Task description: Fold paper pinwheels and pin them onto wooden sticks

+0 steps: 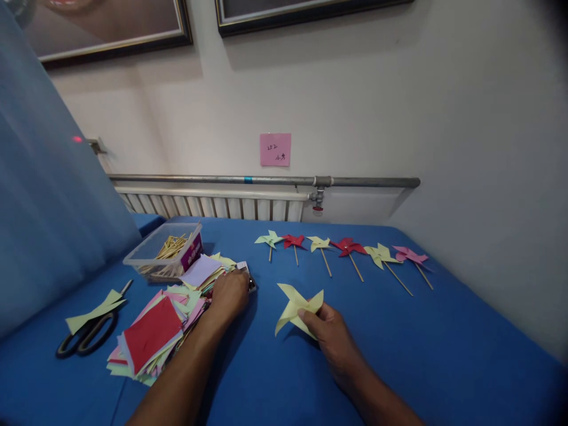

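Observation:
A pale yellow paper pinwheel (pixel 293 307), its blades folded in, is pinched between the thumb and fingers of my right hand (pixel 332 337) above the blue cloth. No stick shows on it. My left hand (pixel 231 291) reaches to a small dark box with a pale edge (pixel 242 267), beside the paper pile. Its fingers are bent down and drawn together at the box; the fingertips and anything between them are hidden. Coloured paper squares (pixel 155 328), with a red one on top, lie in a loose pile left of my left forearm.
A clear plastic tub (pixel 155 251) of wooden sticks stands behind the pile. Black-handled scissors (pixel 91 334) lie at left under a yellow paper scrap (pixel 95 310). Several finished pinwheels on sticks (pixel 348 247) form a row at the back right. A blue curtain (pixel 53 195) hangs at left.

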Demonstrator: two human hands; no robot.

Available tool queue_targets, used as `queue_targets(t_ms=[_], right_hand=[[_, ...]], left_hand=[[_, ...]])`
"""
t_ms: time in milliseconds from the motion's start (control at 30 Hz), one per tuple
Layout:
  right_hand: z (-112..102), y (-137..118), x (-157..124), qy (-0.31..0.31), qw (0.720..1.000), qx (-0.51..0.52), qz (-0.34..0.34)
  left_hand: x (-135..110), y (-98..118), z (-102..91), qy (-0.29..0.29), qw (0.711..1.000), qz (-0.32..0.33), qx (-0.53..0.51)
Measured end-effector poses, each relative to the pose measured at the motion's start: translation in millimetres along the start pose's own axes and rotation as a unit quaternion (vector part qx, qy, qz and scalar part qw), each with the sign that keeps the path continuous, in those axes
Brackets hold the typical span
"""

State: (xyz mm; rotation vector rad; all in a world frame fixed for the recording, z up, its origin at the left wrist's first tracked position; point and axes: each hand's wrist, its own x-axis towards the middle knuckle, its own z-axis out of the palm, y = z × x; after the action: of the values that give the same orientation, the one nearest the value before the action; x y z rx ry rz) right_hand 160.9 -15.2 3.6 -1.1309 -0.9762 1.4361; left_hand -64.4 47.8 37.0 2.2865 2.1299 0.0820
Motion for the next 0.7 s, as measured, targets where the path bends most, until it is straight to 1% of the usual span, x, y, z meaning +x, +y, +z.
queue_targets(t_ms=[200, 367, 467, 567, 700], right_hand=[[-1.3, 1.0, 1.0, -0.001, 1.000, -0.007, -0.005], [0.4, -2.5, -3.7, 0.007, 1.000, -0.005, -0.011], [0.2, -2.1, -2.8, 0.012, 1.000, -0.013, -0.008], [0.1, -2.3, -2.2, 0.009, 1.000, -0.014, 0.000], [0.1, -3.0, -2.4, 0.010, 1.000, -0.014, 0.004]], left_hand=[[1.7, -2.8, 1.8, 0.003, 1.000, 0.002, -0.008], [0.0, -2.1, 2.4, 0.027, 1.000, 0.005, -0.009], [-0.6, -1.9, 1.6, 0.048, 0.999, -0.011, -0.017], [-0.9, -1.8, 2.4, 0.085, 0.993, -0.032, -0.072], [-0.2, -2.3, 7.1, 0.138, 0.971, -0.031, -0.191]])
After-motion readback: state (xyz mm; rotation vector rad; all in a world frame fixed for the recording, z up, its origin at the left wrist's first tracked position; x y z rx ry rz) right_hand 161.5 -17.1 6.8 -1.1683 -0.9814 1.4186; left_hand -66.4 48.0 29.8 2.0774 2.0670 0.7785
